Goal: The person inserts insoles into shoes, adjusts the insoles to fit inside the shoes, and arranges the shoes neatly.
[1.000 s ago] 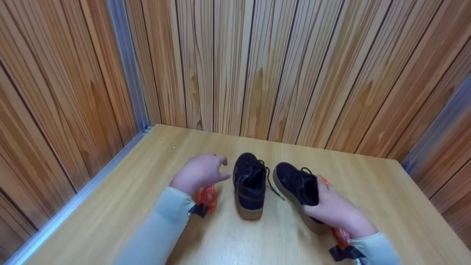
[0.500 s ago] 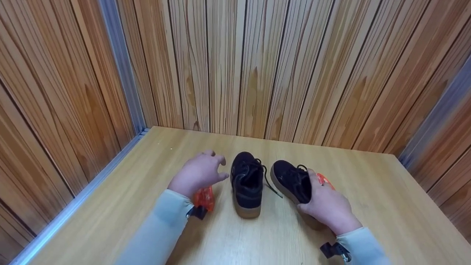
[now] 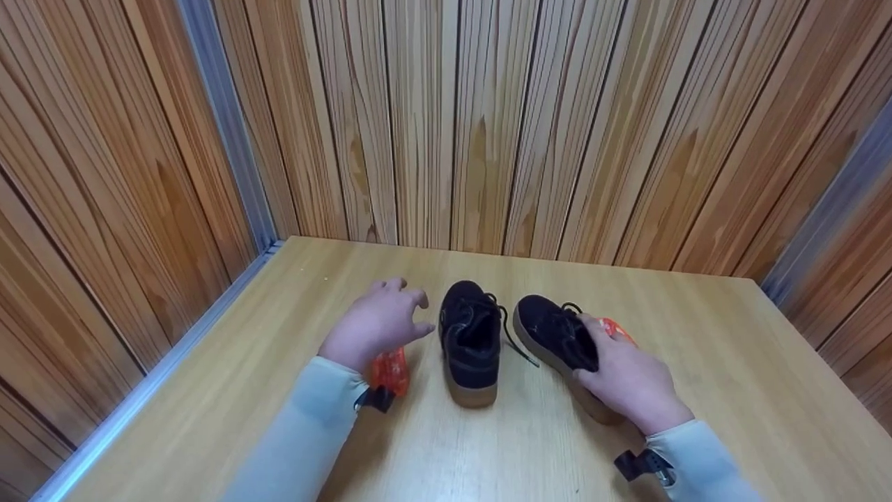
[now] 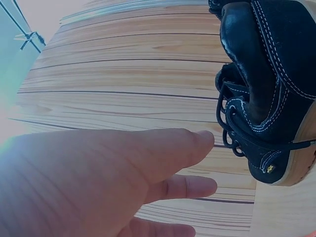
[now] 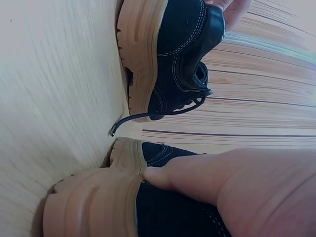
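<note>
Two dark lace-up shoes with tan soles stand upright on the wooden table, toes pointing away. My right hand [image 3: 631,376] grips the right shoe [image 3: 554,335] round its opening. In the right wrist view the thumb [image 5: 168,178] presses its side just above the sole; the other fingers are mostly hidden. Beside the left shoe [image 3: 472,376] is my left hand [image 3: 380,317], fingers spread and loosely bent, holding nothing. A small gap shows between its thumb and that shoe. The left shoe's loose lace [image 3: 519,345] trails onto the table between the pair.
A shiny orange-red thing [image 3: 391,373] lies partly under my left wrist. Another orange-red thing [image 3: 617,329] shows just past my right hand, mostly covered. The wooden table [image 3: 432,460] meets panelled walls [image 3: 481,125] at the back and sides.
My right hand has shifted slightly left and forward on the right shoe, and its wrist now hides more of the orange-red thing there. The left hand has hardly moved; the view tilts slightly.
</note>
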A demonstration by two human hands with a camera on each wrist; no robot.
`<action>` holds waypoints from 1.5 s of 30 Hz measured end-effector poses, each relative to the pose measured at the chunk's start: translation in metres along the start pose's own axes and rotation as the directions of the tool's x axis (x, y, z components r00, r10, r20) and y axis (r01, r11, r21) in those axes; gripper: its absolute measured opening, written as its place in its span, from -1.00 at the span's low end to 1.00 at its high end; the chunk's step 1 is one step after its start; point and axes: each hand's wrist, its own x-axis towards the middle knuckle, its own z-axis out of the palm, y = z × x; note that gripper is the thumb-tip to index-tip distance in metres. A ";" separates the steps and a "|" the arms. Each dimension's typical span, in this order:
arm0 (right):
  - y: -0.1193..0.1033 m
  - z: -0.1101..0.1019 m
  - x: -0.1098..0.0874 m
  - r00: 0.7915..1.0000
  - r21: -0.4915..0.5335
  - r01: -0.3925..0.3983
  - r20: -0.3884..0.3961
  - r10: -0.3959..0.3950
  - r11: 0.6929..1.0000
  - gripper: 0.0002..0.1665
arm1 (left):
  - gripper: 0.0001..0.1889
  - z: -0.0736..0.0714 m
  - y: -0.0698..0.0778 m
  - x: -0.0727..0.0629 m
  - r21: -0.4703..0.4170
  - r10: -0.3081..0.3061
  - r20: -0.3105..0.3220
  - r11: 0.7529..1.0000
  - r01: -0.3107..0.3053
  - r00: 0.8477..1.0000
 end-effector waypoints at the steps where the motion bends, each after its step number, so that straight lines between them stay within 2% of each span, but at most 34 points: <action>1: 0.000 0.000 -0.001 1.000 -0.001 0.001 0.003 -0.001 1.000 0.11 | -0.50 0.001 0.000 0.000 -0.004 -0.005 0.002 1.000 0.005 1.000; 7: 0.000 -0.005 -0.001 1.000 -0.001 0.000 0.022 0.000 1.000 0.08 | -0.49 0.002 -0.002 -0.003 -0.004 -0.024 0.018 1.000 0.024 1.000; 20: -0.010 -0.024 -0.012 0.997 -0.003 0.041 -0.058 -0.041 0.999 0.08 | -0.46 0.002 -0.003 0.000 0.008 -0.061 0.107 0.998 0.060 0.992; 27: -0.014 -0.030 -0.016 0.995 0.002 0.060 -0.078 -0.060 0.998 0.08 | -0.47 0.003 -0.005 0.002 0.021 -0.040 0.116 0.999 0.038 0.992; 45: -0.021 -0.046 -0.027 0.986 0.010 0.105 -0.131 -0.102 0.994 0.07 | -0.49 0.006 0.000 0.001 0.020 -0.061 0.131 0.998 0.059 0.990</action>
